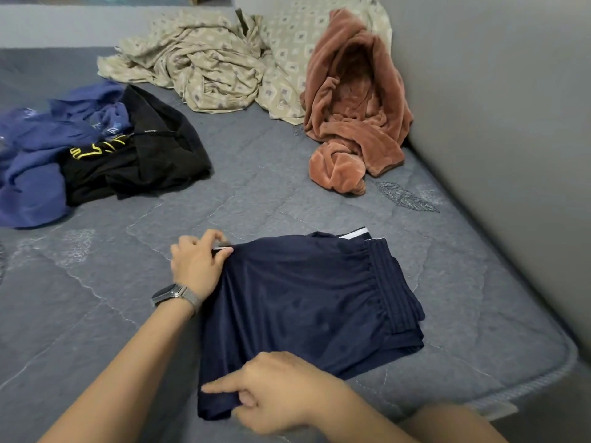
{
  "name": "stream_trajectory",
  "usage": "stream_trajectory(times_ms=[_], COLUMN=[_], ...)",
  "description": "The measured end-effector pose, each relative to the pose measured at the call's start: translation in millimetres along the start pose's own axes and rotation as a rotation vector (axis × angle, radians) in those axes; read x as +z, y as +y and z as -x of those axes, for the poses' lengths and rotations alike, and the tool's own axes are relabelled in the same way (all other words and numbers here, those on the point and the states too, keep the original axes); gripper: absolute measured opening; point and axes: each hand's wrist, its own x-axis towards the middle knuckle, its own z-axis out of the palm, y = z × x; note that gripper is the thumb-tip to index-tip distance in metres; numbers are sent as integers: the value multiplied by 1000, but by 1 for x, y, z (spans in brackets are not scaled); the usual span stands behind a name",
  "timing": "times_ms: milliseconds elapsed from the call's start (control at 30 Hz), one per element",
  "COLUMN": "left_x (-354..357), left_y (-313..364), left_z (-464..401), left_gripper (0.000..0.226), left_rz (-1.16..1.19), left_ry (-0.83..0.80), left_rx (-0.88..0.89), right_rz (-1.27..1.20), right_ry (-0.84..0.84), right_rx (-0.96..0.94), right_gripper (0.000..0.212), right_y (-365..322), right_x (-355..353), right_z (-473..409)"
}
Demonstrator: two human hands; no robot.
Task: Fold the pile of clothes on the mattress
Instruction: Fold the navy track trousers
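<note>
Navy shorts (303,302) are pinched at far corner by left hand (196,263), near corner by right hand (278,391); cloth lies betw. both on mattress (96,298).

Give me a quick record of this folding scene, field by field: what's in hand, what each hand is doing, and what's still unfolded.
surface: grey quilted mattress
item in hand: navy shorts, lying flat
left hand: pinches the shorts' far left corner
right hand: pinches the near left corner
unfolded, far left: blue garment and black garment, heaped together
unfolded, back: beige patterned cloth, rust velvety garment
</note>
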Motion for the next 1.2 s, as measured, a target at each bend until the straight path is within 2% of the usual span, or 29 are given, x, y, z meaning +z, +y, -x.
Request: stream_trajectory(times_ms=[33, 100, 167, 200, 267, 333, 500, 633, 733, 833, 900, 1000, 1133, 1200], left_x=[-4, -16, -16, -8, 17, 40, 44, 26, 14, -2, -11, -15, -21, -25], left_y=[9, 29, 48, 54, 53, 39, 18, 2, -7, -4, 0, 0, 1, 4], left_z=[4, 17, 43, 60, 92, 106, 91, 100, 111, 119, 126, 140, 134, 116], left_gripper=[26, 30, 33, 40, 57, 65, 67, 82, 99, 77, 55, 30, 25, 29], left_rz=[20, -1, -51, -97, -235, -339, -391, -384, -219, 161, 444, 826, 966, 995], left_ry=[80, 240, 239, 185, 4, -110, -61, -121, -108, -83, -116, -235, -278, -395], left_rx=[4, 160, 347, 405, 428, 407, 260, 24, -41, -106, -222, -452, -530, -611], right_rz=[-42, 82, 282, 309, 276, 337, 516, 558, 341, -66, -310, -448, -801, -1016], right_ry=[74, 406, 672, 677, 539, 487, 594, 592, 649, 873, 910, 870, 871, 718], right_rx=[31, 93, 215, 329, 499, 508, 560, 759, 997, 1120, 1113, 1100, 985, 902], right_gripper=[41, 40, 51, 55, 61, 63, 73, 79, 80, 100, 95, 75, 66, 55], right_y=[4, 27, 59, 76, 111, 137, 150, 149, 138, 133, 134, 133, 136, 134], right_x=[-7, -20, -39, -51, -62, -57, -50, -53, -57, -56, -55, -52, -54, -65], right_z=[3, 3, 1, 2, 6, 9, 7, 23, 42, 62, 72, 86, 101, 101])
